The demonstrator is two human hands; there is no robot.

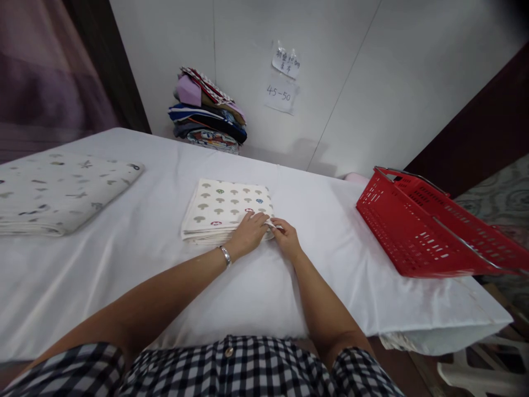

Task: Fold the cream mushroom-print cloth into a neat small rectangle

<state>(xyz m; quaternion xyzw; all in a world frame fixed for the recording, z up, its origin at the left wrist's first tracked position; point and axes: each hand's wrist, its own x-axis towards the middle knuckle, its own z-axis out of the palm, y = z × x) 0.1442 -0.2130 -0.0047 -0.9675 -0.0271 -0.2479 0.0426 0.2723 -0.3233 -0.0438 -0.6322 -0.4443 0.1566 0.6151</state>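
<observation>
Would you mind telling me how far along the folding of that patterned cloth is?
The mushroom-print cloth already lies folded into a flat rectangle on the white table. The left hand and right hand are at its near right corner, apparently tidying the edge. It is not in the red basket or on the stack of fabrics by the wall.

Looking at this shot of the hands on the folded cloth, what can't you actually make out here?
- Head view: near right corner of the folded mushroom-print cloth, covered by the left hand and right hand.
- Red basket: far end cut off by the right edge.
- Upper wall note: writing too small.
</observation>
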